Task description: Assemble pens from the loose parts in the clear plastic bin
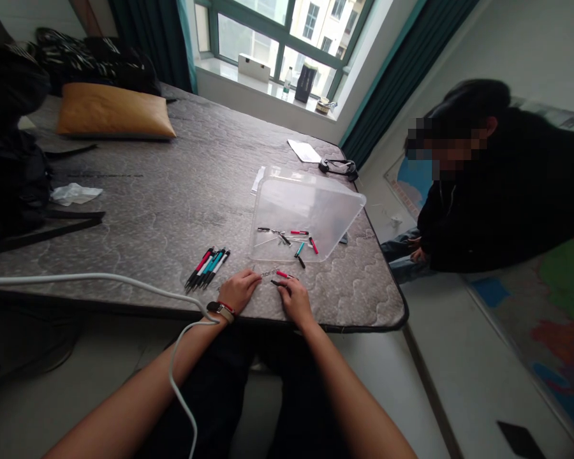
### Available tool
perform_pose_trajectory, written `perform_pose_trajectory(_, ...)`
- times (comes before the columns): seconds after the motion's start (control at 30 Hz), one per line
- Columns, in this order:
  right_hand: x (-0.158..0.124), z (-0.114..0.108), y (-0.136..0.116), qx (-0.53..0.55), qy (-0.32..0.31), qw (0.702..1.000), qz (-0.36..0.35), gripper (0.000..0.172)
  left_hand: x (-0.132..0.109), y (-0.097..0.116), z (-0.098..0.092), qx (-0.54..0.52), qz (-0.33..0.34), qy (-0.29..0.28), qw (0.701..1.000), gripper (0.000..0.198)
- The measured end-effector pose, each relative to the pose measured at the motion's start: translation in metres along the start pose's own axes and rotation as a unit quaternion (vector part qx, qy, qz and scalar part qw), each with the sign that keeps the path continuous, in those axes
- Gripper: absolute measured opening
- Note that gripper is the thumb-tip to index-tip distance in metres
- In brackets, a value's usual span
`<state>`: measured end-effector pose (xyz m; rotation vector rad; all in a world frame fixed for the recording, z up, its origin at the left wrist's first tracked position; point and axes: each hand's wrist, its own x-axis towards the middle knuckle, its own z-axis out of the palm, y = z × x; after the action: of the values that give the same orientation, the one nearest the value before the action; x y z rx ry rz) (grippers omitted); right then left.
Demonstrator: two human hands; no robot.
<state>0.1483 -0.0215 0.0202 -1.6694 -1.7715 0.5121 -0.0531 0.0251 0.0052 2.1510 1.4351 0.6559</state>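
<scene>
My left hand point(239, 291) rests at the near edge of the mattress, fingers pressed together; what they hold, if anything, is too small to make out. Close beside it, my right hand point(296, 302) is closed on a black pen part point(275, 282). A red pen part point(284, 275) lies just beyond the right fingers. Several assembled click pens point(208, 268) with red, blue, white and black barrels lie in a row left of my left hand. Past both hands, a clear plastic bin point(310, 191) holds loose red, black and blue pen parts point(313, 245) and thin refills.
A white cable point(124, 278) crosses from the left over my left wrist. Papers point(304, 151) and a black strapped item point(338, 168) lie behind the bin. A tan pillow point(117, 111) and dark bags point(9, 166) occupy the left. Another person point(497, 185) is at the right.
</scene>
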Motion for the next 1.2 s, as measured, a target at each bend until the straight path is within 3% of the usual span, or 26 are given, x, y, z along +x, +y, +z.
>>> perform_pose_trajectory(0.5, -0.003, 0.013, -0.002, 0.021, 0.009, 0.999, 0.03, 0.019, -0.002, 0.002, 0.003, 0.01, 0.043, -0.016, 0.999, 0.033)
perform_pose_trajectory(0.7, -0.003, 0.016, -0.006, 0.044, 0.008, 0.998, 0.052, 0.02, -0.004, -0.003, 0.005, -0.106, 0.073, -0.027, 0.991, 0.032)
perform_pose_trajectory(0.8, -0.001, 0.022, -0.007, 0.105, 0.012, 0.992, 0.062, 0.021, -0.002, 0.002, 0.008, -0.222, 0.013, 0.001, 0.975, 0.034)
perform_pose_trajectory(0.9, 0.001, 0.031, -0.01, 0.169, 0.009, 0.984, 0.061, 0.02, 0.003, 0.007, 0.011, -0.341, -0.052, 0.002, 0.939, 0.045)
perform_pose_trajectory(1.0, 0.001, 0.034, -0.014, 0.188, 0.006, 0.98, 0.059, 0.018, 0.006, 0.009, 0.012, -0.379, -0.033, -0.024, 0.925, 0.042)
perform_pose_trajectory(1.1, 0.011, 0.022, -0.013, 0.148, -0.03, 0.988, 0.043, 0.017, 0.005, 0.008, 0.01, -0.378, -0.035, -0.018, 0.925, 0.038)
perform_pose_trajectory(1.2, 0.046, 0.0, -0.01, 0.07, -0.076, 0.994, 0.028, 0.017, 0.004, 0.007, 0.009, -0.415, -0.092, 0.024, 0.905, 0.04)
